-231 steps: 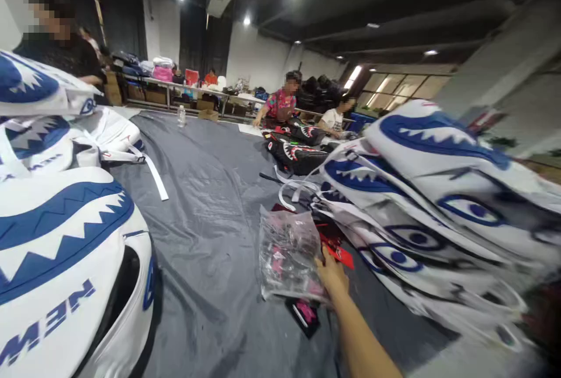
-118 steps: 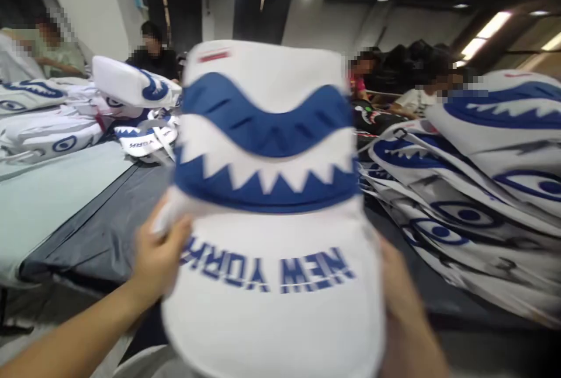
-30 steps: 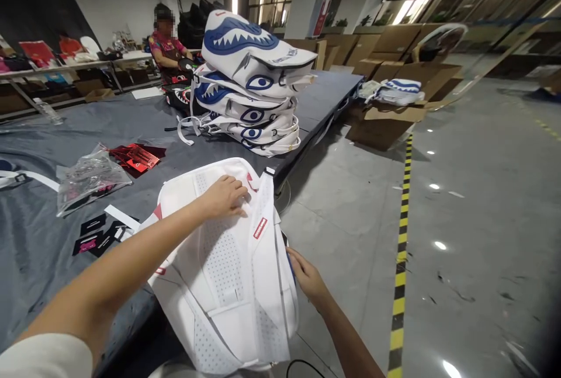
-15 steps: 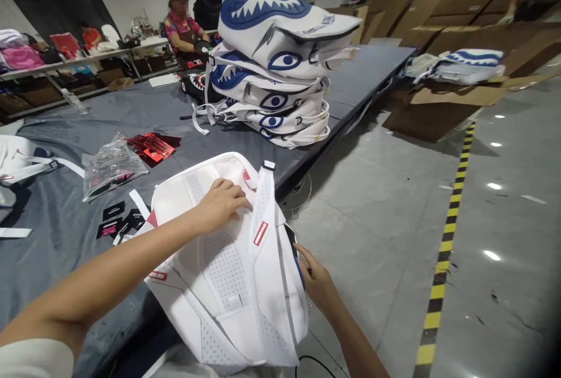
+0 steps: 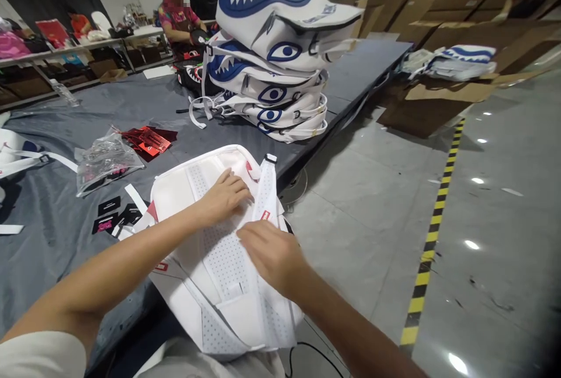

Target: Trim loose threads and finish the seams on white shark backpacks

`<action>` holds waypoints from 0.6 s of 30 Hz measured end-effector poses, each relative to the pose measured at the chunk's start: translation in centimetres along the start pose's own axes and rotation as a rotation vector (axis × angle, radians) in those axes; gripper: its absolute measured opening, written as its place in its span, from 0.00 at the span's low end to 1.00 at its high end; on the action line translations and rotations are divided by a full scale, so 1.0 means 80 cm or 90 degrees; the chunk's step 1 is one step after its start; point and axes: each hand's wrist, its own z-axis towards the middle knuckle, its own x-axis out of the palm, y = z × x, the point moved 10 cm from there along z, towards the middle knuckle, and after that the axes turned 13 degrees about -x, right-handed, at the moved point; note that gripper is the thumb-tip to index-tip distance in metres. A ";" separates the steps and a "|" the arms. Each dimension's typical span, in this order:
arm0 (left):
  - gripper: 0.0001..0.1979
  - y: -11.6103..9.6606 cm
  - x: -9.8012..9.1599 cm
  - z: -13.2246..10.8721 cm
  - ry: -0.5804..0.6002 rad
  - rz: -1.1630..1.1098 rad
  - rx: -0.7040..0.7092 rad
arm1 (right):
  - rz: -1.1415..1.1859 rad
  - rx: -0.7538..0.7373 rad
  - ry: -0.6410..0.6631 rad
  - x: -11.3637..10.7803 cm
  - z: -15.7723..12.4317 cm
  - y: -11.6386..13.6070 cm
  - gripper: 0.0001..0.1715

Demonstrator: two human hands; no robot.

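A white backpack [image 5: 177, 188] lies tilted at the table's near edge with its back panel and dotted shoulder straps facing me. My left hand [image 5: 225, 197] rests on the upper back panel, fingers curled at the inner edge of the right shoulder strap [image 5: 266, 188]; the thumb is hidden. That strap has a small red label [image 5: 265, 215] and a black buckle [image 5: 270, 158] at its top. My right hand [image 5: 276, 255] is over the same strap, lower down, fingertips pointing left. It is smeared by motion, so its grip is unclear.
Stacked white backpacks [image 5: 272, 62] with blue shark mouths stand behind. Left are a clear plastic bag [image 5: 107, 162], red tags [image 5: 149, 141] and black cards [image 5: 107, 223]. A person [image 5: 179, 21] works across the table [image 5: 135, 92]. An open carton [image 5: 427, 109] stands right, near striped floor tape [image 5: 433, 226].
My right hand has moved from the backpack's right side up and left, across the shoulder strap. My left hand stays at nearly the same place on the back panel. The view has shifted slightly.
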 end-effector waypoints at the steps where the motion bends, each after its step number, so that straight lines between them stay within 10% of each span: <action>1: 0.11 0.005 -0.002 0.001 -0.002 0.002 -0.021 | -0.033 0.031 0.083 0.019 0.011 -0.010 0.15; 6: 0.05 0.001 -0.005 -0.023 -0.116 0.039 0.023 | -0.196 0.304 0.232 0.036 -0.015 -0.109 0.09; 11: 0.10 -0.007 -0.012 -0.053 -0.322 0.020 0.074 | -0.179 0.135 0.244 0.031 0.023 -0.089 0.12; 18: 0.10 -0.002 -0.012 -0.043 -0.306 0.026 0.104 | -0.224 -0.042 0.345 0.067 0.065 -0.072 0.17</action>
